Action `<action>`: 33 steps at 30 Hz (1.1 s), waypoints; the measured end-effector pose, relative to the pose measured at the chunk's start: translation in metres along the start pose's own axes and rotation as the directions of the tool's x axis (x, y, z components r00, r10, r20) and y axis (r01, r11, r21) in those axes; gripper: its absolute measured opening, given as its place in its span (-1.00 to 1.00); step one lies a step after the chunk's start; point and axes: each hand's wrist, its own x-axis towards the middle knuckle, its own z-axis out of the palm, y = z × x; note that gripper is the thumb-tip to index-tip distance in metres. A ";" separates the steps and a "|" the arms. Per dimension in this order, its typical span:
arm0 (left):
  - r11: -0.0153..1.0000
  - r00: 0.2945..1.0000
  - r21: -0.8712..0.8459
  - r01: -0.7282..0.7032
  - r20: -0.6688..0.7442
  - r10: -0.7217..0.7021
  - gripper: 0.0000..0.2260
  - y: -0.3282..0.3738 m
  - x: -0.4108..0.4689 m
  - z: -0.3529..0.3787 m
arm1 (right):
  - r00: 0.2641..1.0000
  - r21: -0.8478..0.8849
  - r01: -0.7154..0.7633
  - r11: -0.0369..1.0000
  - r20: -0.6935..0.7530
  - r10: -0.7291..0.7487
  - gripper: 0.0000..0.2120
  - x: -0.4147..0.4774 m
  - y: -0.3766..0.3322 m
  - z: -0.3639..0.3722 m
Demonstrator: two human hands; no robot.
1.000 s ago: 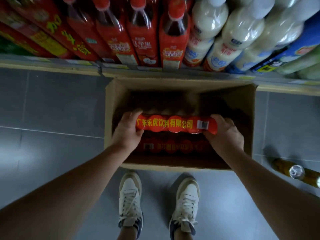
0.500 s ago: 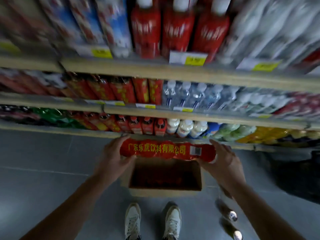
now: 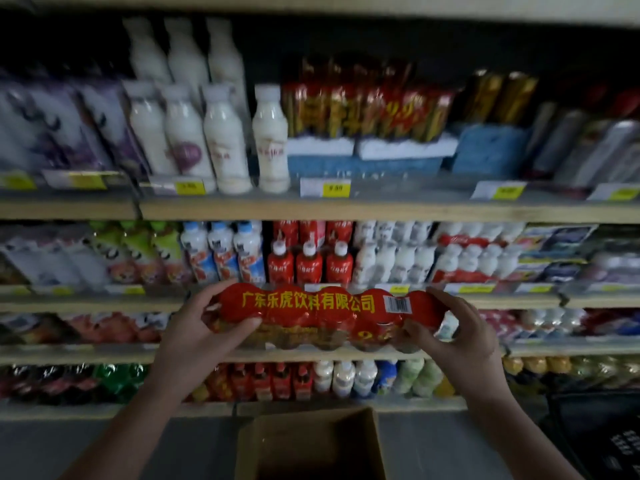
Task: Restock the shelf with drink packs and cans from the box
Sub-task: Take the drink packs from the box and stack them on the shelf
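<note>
I see left hand (image 3: pixel 202 332) and right hand (image 3: pixel 457 332) gripping the red drink pack (image 3: pixel 311 311) by its ends, box (image 3: pixel 248 452) below the fingers.

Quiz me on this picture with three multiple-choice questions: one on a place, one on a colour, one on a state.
1. Where is the cardboard box? A on a shelf; B on the floor below the drink pack; C under one arm.
2. The pack's lettering is: A white; B yellow; C black.
3. The pack is: A in the box; B on a shelf; C held by the left hand and right hand at its ends.
Answers: B, it sits low in view under the pack; B, yellow characters on red wrap; C, fingers curl round both ends.
</note>
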 end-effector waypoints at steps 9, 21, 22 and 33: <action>0.969 0.981 -0.199 -0.143 -0.157 0.112 -0.50 0.126 -0.002 -0.023 | 0.976 0.446 -0.063 0.893 -0.161 0.150 -0.51 0.028 -0.086 -0.061; 0.946 0.949 -0.195 -0.259 -0.232 0.212 -0.54 0.192 0.015 -0.026 | 0.973 0.413 0.066 0.908 -0.227 0.033 -0.50 0.082 -0.139 -0.108; 0.948 0.947 -0.172 -0.267 -0.228 0.225 -0.53 0.192 0.019 -0.027 | 0.973 0.405 0.071 0.912 -0.228 0.026 -0.51 0.085 -0.141 -0.108; 0.942 0.945 -0.155 -0.299 -0.182 0.270 -0.51 0.194 0.085 -0.038 | 0.971 0.367 0.047 0.929 -0.236 0.044 -0.46 0.127 -0.157 -0.086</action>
